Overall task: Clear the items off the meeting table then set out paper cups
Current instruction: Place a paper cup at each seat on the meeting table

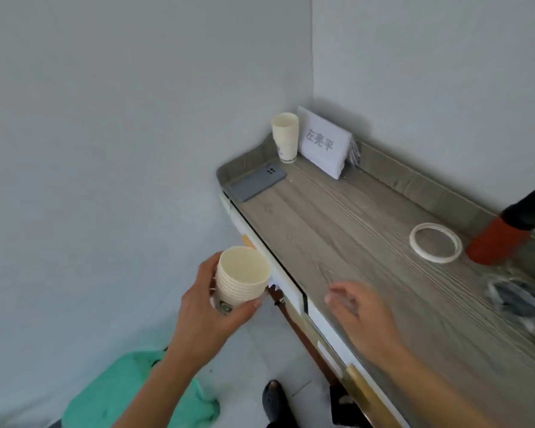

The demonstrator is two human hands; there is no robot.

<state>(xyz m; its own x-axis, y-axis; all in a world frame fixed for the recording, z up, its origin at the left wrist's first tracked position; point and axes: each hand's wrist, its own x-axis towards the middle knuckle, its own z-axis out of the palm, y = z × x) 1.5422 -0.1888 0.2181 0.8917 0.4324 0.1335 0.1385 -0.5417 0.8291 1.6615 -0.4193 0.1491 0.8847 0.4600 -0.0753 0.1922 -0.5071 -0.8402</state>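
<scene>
While the left hand (210, 304) grips an upright nested stack of cream paper cups (241, 278) just off the grey wood-grain counter's (337, 236) front edge, the right hand (357, 310) hovers beside it, fingers spread and empty.

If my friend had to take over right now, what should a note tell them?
Left hand grips a stack of paper cups, held off the counter's edge.
Right hand is open and empty, over the counter.
More cups stand in the far corner beside a name card.
A phone and tape ring lie on the counter.
The meeting table is out of view; cups still need setting out.
</scene>
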